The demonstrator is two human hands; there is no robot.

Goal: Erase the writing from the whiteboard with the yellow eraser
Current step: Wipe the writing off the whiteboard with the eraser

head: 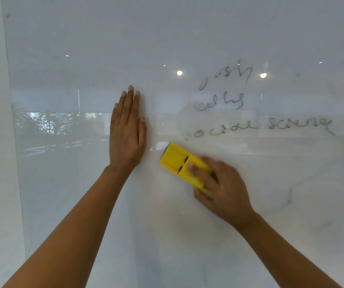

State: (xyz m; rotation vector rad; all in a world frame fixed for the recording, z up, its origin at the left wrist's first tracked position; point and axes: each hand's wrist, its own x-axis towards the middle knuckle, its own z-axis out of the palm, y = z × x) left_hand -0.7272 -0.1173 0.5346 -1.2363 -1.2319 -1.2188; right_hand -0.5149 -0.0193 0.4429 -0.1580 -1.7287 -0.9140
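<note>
A glossy whiteboard (84,204) fills the view. Three lines of faint grey handwriting (258,126) sit at the upper right, partly smeared. My right hand (223,188) grips the yellow eraser (179,163) and presses it flat on the board just below the left end of the lowest line. The eraser lies tilted, its free end pointing up-left, and it looks blurred. My left hand (127,132) rests flat on the board to the left of the eraser, fingers together and pointing up, holding nothing.
The board's left edge (11,100) meets a pale wall strip. Reflections of ceiling lights and plants show in the glass. A thin wavy grey smear line (304,179) runs down the right side of the board.
</note>
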